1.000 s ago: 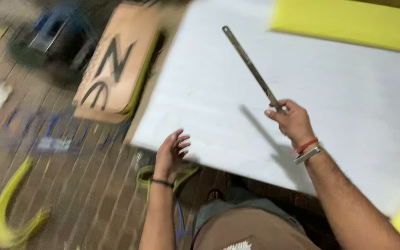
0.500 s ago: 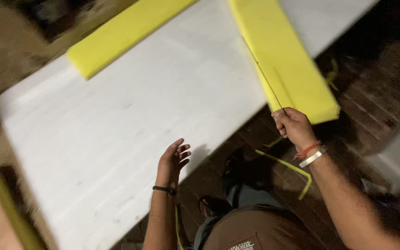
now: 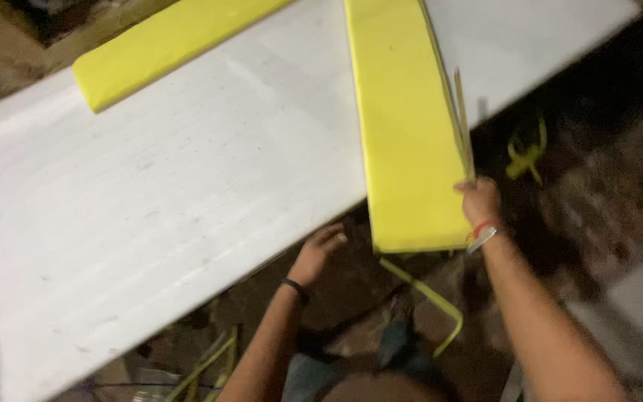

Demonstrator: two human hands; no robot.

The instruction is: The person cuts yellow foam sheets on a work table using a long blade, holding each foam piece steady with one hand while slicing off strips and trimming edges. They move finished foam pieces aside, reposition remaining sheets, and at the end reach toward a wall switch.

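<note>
The right hand [image 3: 478,201] grips a thin blade [image 3: 463,123] along the right edge of the yellow foam strip [image 3: 403,134] on the white bench [image 3: 150,186], while the left hand [image 3: 320,249] hovers open; keeping the blade flat against that edge looks wise.

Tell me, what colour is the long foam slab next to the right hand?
Bright yellow; the foam slab shows best in the head view.
</note>
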